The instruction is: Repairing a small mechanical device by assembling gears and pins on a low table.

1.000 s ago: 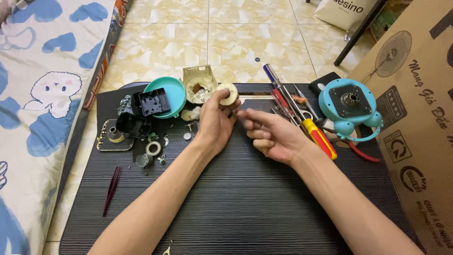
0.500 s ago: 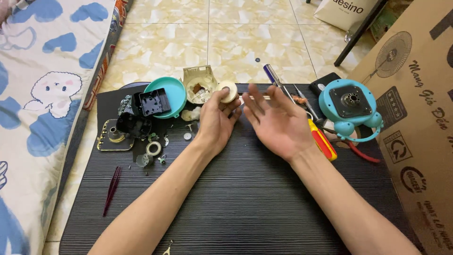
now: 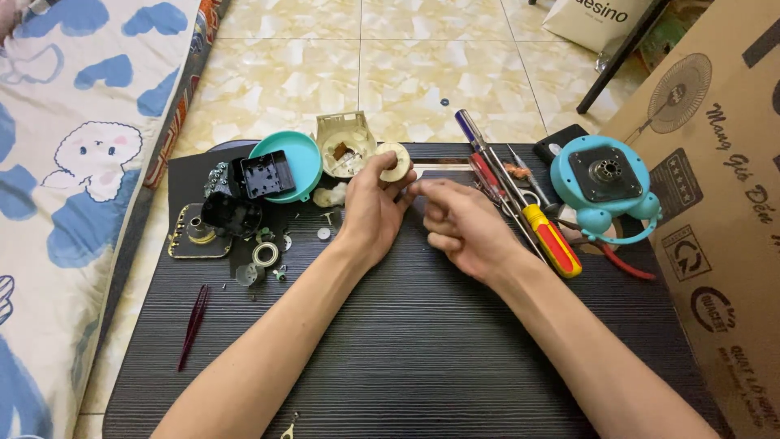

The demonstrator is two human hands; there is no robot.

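My left hand [image 3: 372, 210] grips a small cream round disc-shaped part [image 3: 396, 162] between thumb and fingers, near the far middle of the dark low table [image 3: 422, 349]. Just to its right, my right hand [image 3: 459, 223] has its fingers curled, and the fingertips reach toward the disc; whether they pinch something tiny is not visible. A cream open plastic housing [image 3: 345, 145] lies right behind the disc.
Left of the hands lie a teal round cover [image 3: 296, 158], a black square part [image 3: 266, 174], small gears and screws [image 3: 264, 256] and dark red tweezers [image 3: 193, 325]. Screwdrivers [image 3: 520, 203] and a teal fan motor housing [image 3: 603, 183] lie right. A cardboard box [image 3: 723, 203] stands at the right edge.
My right hand opened wide half a second ago and has now curled again, fingertips back near the disc. The left hand stays put with the disc.
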